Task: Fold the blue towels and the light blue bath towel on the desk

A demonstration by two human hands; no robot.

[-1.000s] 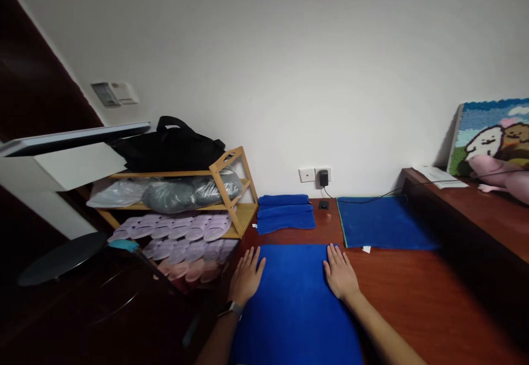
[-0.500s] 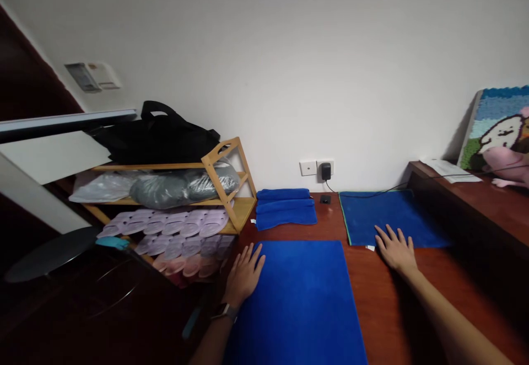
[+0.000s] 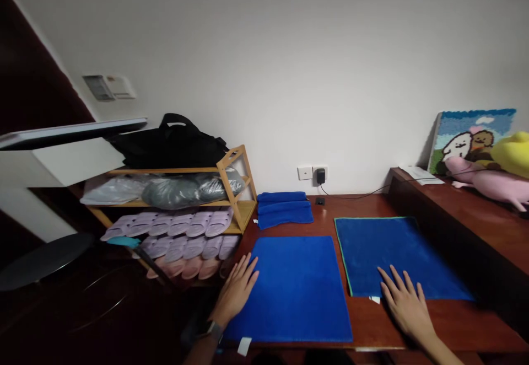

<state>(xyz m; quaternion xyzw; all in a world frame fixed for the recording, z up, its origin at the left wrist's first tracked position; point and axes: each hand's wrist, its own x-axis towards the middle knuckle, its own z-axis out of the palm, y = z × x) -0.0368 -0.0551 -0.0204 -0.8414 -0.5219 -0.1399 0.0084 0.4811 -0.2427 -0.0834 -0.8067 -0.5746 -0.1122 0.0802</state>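
A blue towel (image 3: 297,288) lies spread flat on the reddish-brown table (image 3: 322,216), its white tag (image 3: 244,346) showing at the front left corner. My left hand (image 3: 236,293) rests on this towel's left edge, fingers stretched out. To the right, a darker blue towel (image 3: 388,249) with a light green edge lies flat. My right hand (image 3: 407,304) has its spread fingertips on the front edge of that towel, beside a small white tag (image 3: 374,300). Neither hand grips anything. A folded blue towel (image 3: 285,209) sits at the back left by the wall.
A wooden rack (image 3: 235,194) at left holds a black bag (image 3: 173,141), plastic-wrapped bundles and several slippers (image 3: 177,224). A black plug (image 3: 320,176) with a thin cable is in the wall socket. On the raised right ledge (image 3: 467,199) lie a pink plush toy (image 3: 491,180) and a picture (image 3: 471,136).
My right hand and the green-edged towel have come nearer the table's front edge, away from the wall. My left hand stays on the left towel's edge. The camera view has shifted.
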